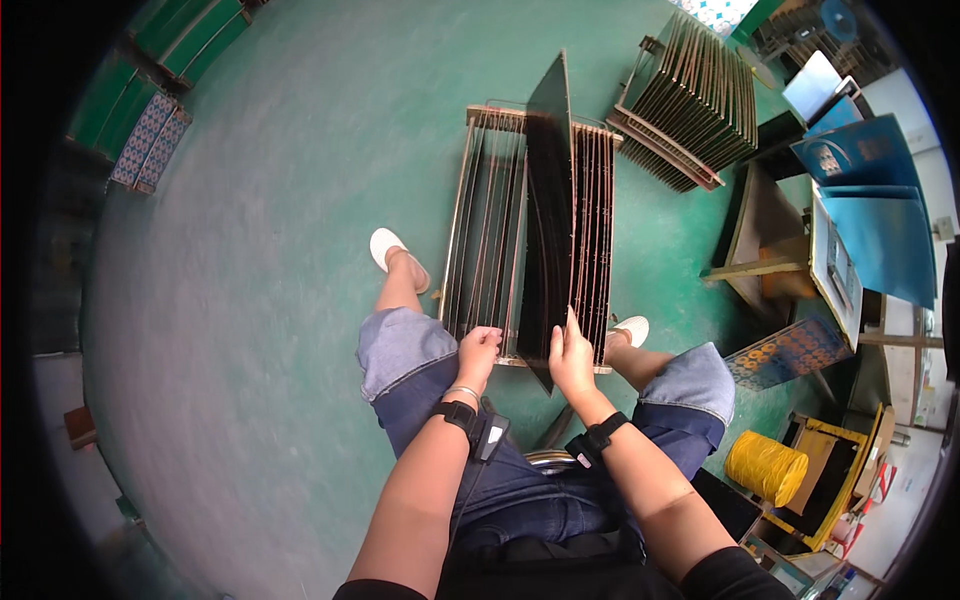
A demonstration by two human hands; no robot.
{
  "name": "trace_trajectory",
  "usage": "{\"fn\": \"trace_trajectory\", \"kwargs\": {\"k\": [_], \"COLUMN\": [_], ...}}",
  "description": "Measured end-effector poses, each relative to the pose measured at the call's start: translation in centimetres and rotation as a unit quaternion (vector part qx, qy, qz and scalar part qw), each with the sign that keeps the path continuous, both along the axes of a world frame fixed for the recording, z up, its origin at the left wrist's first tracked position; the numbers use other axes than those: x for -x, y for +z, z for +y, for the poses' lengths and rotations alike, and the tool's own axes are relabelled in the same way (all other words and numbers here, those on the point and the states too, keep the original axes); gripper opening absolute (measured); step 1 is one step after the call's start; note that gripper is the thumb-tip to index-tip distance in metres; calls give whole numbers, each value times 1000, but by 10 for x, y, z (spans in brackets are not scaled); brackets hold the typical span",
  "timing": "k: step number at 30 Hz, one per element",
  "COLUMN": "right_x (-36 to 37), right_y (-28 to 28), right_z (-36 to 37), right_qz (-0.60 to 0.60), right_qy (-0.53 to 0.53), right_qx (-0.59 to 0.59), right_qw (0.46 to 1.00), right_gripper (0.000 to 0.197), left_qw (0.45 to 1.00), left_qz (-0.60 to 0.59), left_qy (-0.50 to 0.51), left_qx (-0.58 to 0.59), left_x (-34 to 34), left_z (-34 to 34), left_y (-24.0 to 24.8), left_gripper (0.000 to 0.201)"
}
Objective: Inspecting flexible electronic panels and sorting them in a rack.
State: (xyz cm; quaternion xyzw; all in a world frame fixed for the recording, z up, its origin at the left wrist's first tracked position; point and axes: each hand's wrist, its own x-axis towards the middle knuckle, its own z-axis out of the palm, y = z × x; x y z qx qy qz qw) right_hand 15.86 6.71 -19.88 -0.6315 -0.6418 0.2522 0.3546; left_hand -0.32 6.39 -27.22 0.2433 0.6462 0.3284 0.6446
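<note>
Between my legs stands a rack (462, 200) with wire dividers and a light frame. A thin dark panel (548, 200) stands in it on edge, rising well above the frame and tilted slightly. My right hand (572, 358) grips the near end of this panel, thumb on one side and fingers on the other. At the near left corner of the rack is my left hand (480, 352), its fingers curled closed beside the wires. Whatever those fingers hold, if anything, is hidden.
A second rack (690, 95) full of upright slats stands at the far right. Blue sheets (870, 210) lean by a wooden table at the right. Below them is a yellow spool of cord (765, 468). Green cabinets (180, 40) line the far left, with a patterned box (150, 142).
</note>
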Motion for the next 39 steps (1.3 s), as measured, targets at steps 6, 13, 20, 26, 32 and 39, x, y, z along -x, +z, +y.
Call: {"fn": "trace_trajectory", "kwargs": {"k": [6,13,20,26,32,39], "right_x": [2,-23,4,24,-2,-41], "right_y": [24,7,12,-8,-52,-43], "right_z": [9,22,29,47,-1,-60], "right_qz": [-14,-26,33,-88,-146,-42], "right_qy": [12,22,36,73,189,180], "right_qx": [160,94,158,186,332,394], "right_qw": [987,995,986,976,913,900], "right_gripper": [68,71,72,73,62,46], "left_qw": [944,848,846,836,845,826], "left_qz": [282,435,437,453,445,471], "left_qy": [-40,-206,-239,-247,-242,-247], "left_qx": [-166,-223,-190,-185,-174,-185], "left_x": [-12,-25,-19,-21,-25,-29], "left_z": [16,32,34,33,34,36], "left_y": [-21,-5,-13,-21,-17,-12], "left_gripper": [17,46,54,64,64,19]}}
